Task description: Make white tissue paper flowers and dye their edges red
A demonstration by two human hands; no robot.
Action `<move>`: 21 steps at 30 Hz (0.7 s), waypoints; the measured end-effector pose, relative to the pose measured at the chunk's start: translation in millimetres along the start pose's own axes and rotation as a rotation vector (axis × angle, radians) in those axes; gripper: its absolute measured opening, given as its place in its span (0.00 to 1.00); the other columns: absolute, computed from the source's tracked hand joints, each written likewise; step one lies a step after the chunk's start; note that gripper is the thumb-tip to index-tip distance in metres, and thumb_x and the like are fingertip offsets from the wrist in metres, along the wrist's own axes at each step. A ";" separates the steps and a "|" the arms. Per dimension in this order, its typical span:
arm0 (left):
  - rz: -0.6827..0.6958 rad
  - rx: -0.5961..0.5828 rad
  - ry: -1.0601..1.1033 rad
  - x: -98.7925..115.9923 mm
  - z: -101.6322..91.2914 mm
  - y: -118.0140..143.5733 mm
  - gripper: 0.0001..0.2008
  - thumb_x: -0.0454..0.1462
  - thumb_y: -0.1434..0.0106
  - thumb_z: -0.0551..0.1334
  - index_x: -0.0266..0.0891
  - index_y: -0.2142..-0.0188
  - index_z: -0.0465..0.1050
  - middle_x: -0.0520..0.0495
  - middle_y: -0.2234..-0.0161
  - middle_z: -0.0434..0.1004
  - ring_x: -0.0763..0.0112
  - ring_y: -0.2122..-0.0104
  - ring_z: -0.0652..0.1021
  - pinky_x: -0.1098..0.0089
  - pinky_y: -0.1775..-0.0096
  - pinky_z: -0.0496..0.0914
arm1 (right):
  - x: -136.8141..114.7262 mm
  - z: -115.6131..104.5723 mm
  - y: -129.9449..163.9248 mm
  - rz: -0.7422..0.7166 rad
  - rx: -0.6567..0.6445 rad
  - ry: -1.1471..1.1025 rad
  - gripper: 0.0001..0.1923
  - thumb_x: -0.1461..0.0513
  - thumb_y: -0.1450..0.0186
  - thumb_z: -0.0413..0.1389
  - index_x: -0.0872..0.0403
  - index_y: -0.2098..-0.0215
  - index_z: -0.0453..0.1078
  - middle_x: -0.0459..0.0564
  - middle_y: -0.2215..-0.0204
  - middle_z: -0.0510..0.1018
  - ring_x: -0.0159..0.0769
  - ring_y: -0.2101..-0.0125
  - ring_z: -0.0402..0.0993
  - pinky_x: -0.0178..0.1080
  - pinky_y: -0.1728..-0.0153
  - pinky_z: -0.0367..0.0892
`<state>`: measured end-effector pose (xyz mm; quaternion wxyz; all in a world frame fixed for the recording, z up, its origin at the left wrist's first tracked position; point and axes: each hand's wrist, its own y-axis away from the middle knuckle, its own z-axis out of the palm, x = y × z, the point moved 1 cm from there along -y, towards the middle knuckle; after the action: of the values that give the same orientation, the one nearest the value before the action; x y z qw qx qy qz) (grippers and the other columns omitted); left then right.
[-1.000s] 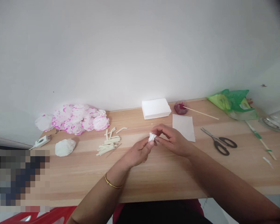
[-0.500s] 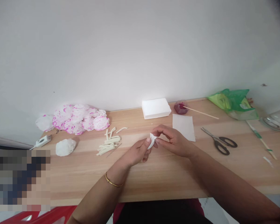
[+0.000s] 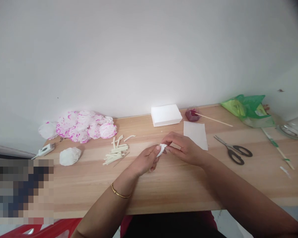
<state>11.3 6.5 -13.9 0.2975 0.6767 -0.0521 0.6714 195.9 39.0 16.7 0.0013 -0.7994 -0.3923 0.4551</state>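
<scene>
- Head view: left hand (image 3: 145,160) and right hand (image 3: 185,148) both pinch a small folded white tissue piece (image 3: 161,149) between their fingertips, raised over the middle of the desk (image 3: 164,185).
- Thin paper; pulling apart too hard could tear it.
- A loose pinch could let the fold spring open.

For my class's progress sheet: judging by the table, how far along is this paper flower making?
Done: a heap of pink-edged paper flowers and one white paper ball lie at the table's left. In hand: the left hand and right hand pinch one small white paper piece between them. Left: a stack of white sheets, a loose sheet and cut strips lie unused; scissors rest aside.
</scene>
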 end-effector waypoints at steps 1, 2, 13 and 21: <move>0.000 0.008 -0.007 -0.7 -0.3 -0.1 0.25 0.56 0.37 0.47 0.37 0.61 0.66 0.60 0.81 0.49 0.81 0.85 0.55 0.77 0.84 0.56 | 0.9 -0.2 0.4 -0.001 -0.003 0.011 0.08 0.64 0.34 0.49 0.52 0.57 0.65 0.51 0.66 0.72 0.36 0.65 0.68 0.41 0.63 0.67; -0.001 0.017 -0.018 -1.2 -0.6 -0.2 0.25 0.56 0.37 0.47 0.37 0.61 0.66 0.59 0.81 0.49 0.81 0.85 0.55 0.77 0.84 0.56 | 1.6 -0.3 0.9 -0.003 -0.003 0.021 0.09 0.64 0.34 0.49 0.52 0.55 0.65 0.51 0.65 0.72 0.36 0.65 0.68 0.41 0.63 0.67; 0.164 0.084 -0.335 18.8 -2.4 5.9 0.19 0.46 0.40 0.58 0.41 0.52 0.68 0.50 0.67 0.72 0.71 0.69 0.71 0.71 0.65 0.67 | 6.8 0.3 3.3 0.023 0.006 0.080 0.06 0.65 0.36 0.51 0.52 0.62 0.67 0.49 0.68 0.72 0.34 0.68 0.69 0.39 0.66 0.66; 0.244 0.130 -0.513 16.1 -1.0 6.2 0.16 0.41 0.35 0.52 0.43 0.50 0.68 0.50 0.58 0.75 0.68 0.60 0.73 0.70 0.56 0.64 | 9.0 2.2 2.4 0.064 0.009 0.072 0.06 0.67 0.38 0.51 0.52 0.63 0.66 0.51 0.63 0.72 0.37 0.62 0.69 0.41 0.62 0.67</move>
<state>9.0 7.2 3.2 0.1477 0.8308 -0.1639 0.5110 198.4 42.1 8.0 0.0044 -0.8274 -0.3640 0.4276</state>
